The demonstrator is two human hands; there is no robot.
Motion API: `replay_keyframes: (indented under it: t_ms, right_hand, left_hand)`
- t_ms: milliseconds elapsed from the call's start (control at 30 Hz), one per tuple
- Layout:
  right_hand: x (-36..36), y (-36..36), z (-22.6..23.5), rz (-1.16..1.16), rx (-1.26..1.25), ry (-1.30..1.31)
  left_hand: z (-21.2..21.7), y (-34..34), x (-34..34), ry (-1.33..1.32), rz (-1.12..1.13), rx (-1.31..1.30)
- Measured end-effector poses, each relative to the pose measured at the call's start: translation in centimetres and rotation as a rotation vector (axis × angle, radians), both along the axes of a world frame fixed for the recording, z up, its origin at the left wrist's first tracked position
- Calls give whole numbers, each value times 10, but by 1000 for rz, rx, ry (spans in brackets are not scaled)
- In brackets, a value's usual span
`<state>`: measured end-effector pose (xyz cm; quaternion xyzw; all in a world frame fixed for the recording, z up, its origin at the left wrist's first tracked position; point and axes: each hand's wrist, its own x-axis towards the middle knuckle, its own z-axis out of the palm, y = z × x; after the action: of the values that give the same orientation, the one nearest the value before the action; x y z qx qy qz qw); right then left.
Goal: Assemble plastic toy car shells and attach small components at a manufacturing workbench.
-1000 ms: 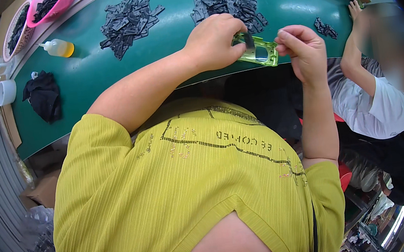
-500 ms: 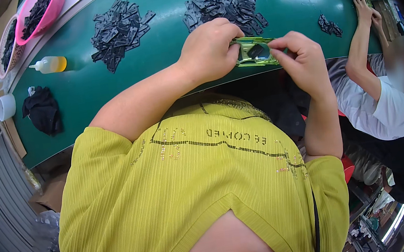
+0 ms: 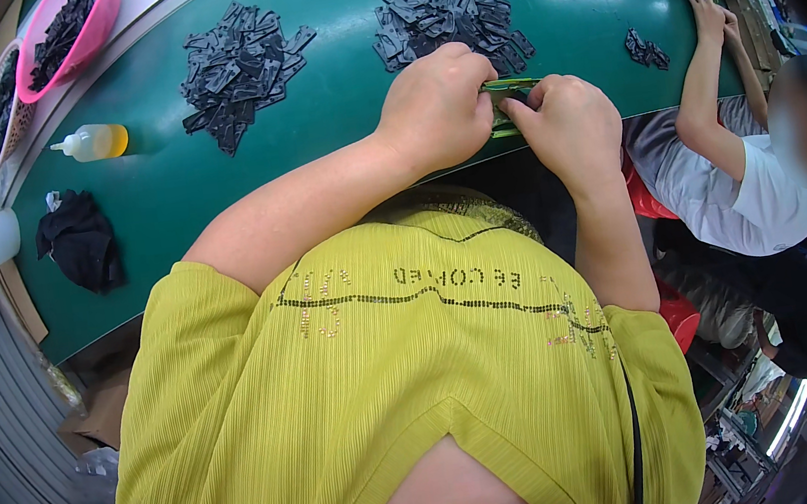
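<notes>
Between my two hands, above the table's near edge, is a bright green plastic frame. My left hand grips its left end with fingers curled. My right hand is closed over its right part, the thumb pointing in toward the middle. Most of the frame is hidden behind my fingers, so whether a black piece sits inside cannot be seen now. Just beyond my hands lies a heap of flat black plastic pieces. A second heap of black pieces lies farther left.
On the green table at left stand a bottle of yellow liquid, a black cloth and a white roll. A pink basket holds black pieces. At right, a co-worker's arms reach onto the table.
My right hand has moved left and closed over the green frame, covering its middle. The black piece seen inside it before is now hidden. The view has shifted slightly.
</notes>
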<state>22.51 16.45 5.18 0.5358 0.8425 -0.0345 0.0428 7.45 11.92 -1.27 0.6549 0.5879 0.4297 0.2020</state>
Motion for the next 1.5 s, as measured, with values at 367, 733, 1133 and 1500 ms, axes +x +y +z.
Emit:
replay_keyframes:
  t_ms: [367,733,1133,1500]
  right_hand:
    - [-2,-8,-12,-176,11,209]
    - [17,3,-21,-247,-151,625]
    - [23,-5,-24,208,-57,876]
    - [25,5,-36,299,56,862]
  left_hand:
    - [-2,2,3,-50,9,38]
    - [-3,6,0,-61,2,-16]
    - [4,15,-19,-41,-153,-231]
    - [12,19,-20,-111,-168,-370]
